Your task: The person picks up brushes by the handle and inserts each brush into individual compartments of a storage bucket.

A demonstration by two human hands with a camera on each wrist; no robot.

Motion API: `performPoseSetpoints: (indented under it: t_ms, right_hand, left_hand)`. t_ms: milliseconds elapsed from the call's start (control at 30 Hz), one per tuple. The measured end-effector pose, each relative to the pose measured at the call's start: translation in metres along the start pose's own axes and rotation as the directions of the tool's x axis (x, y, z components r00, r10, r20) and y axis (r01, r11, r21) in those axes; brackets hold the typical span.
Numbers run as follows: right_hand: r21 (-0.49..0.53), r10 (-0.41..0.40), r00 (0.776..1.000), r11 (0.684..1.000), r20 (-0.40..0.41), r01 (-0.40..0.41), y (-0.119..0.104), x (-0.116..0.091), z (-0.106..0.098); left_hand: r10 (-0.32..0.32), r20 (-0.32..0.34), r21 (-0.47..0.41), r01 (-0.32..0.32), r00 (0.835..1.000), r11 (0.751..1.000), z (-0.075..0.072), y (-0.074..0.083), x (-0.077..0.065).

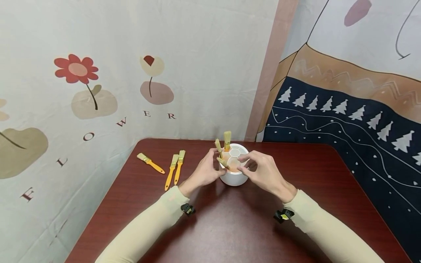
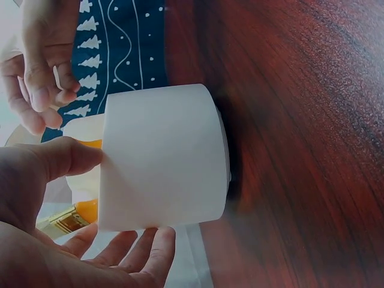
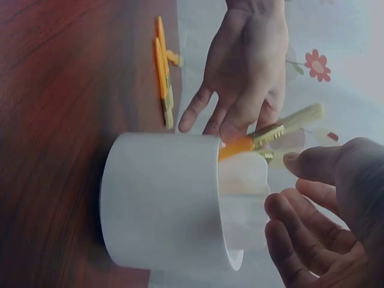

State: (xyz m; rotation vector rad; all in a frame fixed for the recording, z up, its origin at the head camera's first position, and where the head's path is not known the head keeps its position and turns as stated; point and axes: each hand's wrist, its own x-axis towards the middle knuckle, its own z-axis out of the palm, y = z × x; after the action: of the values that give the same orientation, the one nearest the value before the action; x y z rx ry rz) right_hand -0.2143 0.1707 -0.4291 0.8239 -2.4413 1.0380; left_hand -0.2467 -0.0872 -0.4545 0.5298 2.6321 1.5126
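A white round brush holder (image 1: 234, 179) with an inner divider insert stands on the table. Three paintbrushes (image 1: 227, 139) with pale bristles and orange handles stand in its left and far-side compartments, bristles up. My left hand (image 1: 206, 170) grips the holder's left side, its thumb at the rim and its other fingers against the wall in the left wrist view. On the opposite side, my right hand (image 1: 264, 171) hovers by the rim with loosely bent fingers. The right wrist view shows thumb and fingertips apart, with nothing between them, beside the insert (image 3: 243, 192).
Left of the holder, two paintbrushes (image 1: 171, 171) lie side by side on the dark red table (image 1: 227, 233). Another paintbrush (image 1: 150, 163) lies farther left, at an angle. Behind the table's far edge hangs a printed cloth (image 1: 204, 73).
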Motion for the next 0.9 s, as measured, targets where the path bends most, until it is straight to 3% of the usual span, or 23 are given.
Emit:
performPoseSetpoints:
  t_ms: [400, 667, 900]
  right_hand:
    - [-0.040, -0.014, 0.998, 0.999, -0.064, 0.011, 0.025, 0.000, -0.007]
    - [-0.040, 0.099, 0.993, 0.995, 0.071, -0.096, 0.044, 0.002, -0.006]
    - [-0.029, 0.109, 0.978, 0.994, 0.179, -0.105, 0.057, 0.002, 0.003]
  left_hand:
    - [0.000, 0.002, 0.024, 0.000, 1.000, 1.000, 0.001, 0.000, 0.002]
    - [0.008, -0.008, 0.012, -0.008, 1.000, 1.000, 0.001, 0.000, 0.000]
    - [-0.002, -0.005, 0.009, 0.002, 1.000, 1.000, 0.001, 0.003, -0.002]
